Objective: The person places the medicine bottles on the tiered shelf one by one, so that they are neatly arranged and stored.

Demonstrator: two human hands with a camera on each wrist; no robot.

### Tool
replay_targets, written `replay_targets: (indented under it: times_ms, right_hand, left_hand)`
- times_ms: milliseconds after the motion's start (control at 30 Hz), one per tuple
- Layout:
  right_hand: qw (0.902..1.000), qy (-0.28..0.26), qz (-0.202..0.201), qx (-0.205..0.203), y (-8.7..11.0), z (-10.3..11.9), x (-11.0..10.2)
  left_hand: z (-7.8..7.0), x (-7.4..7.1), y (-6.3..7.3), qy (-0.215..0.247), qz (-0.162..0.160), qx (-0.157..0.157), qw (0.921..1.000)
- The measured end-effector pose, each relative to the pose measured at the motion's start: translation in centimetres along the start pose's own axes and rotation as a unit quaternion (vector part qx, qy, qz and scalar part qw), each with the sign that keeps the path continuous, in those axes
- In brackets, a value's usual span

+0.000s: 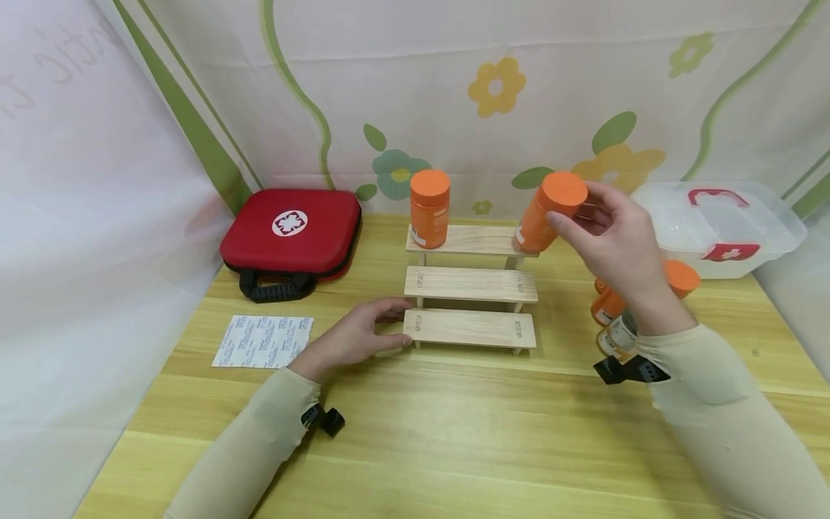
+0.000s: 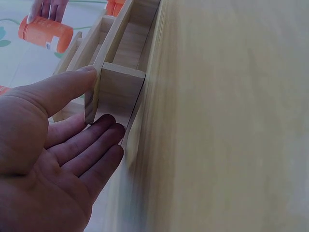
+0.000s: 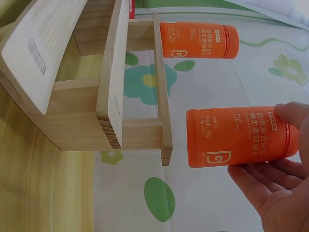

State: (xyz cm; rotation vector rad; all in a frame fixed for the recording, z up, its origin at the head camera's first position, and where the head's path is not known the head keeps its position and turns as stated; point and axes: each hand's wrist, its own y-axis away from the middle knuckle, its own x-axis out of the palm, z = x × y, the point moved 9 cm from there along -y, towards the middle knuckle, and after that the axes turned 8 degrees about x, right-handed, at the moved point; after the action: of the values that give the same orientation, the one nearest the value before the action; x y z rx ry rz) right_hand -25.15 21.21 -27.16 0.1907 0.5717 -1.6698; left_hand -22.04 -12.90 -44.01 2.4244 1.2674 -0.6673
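The right hand [image 1: 616,234] holds a bottle [image 1: 543,220] at its 10 o'clock, lid [image 1: 565,189] leaning to 1 o'clock, just above the shelf's [image 1: 470,283] 3 o'clock end. The left hand [image 1: 357,333], loose, touches the 9 o'clock end.

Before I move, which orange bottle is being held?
The tilted orange bottle in the right hand, above the right end of the top shelf. The upright orange bottle stands on that shelf's left end; the other orange bottles are on the table.
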Motion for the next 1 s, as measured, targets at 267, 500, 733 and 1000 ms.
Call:
replay_targets:
  times_ms: [267, 500, 733, 1000]
  right_hand:
    - [0.9997, 0.010, 0.020, -0.006, -0.6, 0.2, 1.4]
    - [0.9993, 0.016, 0.034, -0.002, -1.1, 0.2, 2.3]
    - [0.9990, 0.016, 0.042, -0.005, -1.4, 0.1, 2.9]
    - [0.9981, 0.024, 0.057, -0.001, -1.8, 0.2, 3.6]
  left_hand:
    - [0.0, 0.0, 0.0, -0.003, 0.000, 0.000, 1.0000]
    - [0.1, 0.0, 0.0, -0.003, 0.000, 0.001, 1.0000]
    - [-0.2, 0.0, 0.0, -0.002, -0.001, 0.006, 1.0000]
    - [-0.2, -0.1, 0.0, -0.005, -0.003, 0.002, 1.0000]
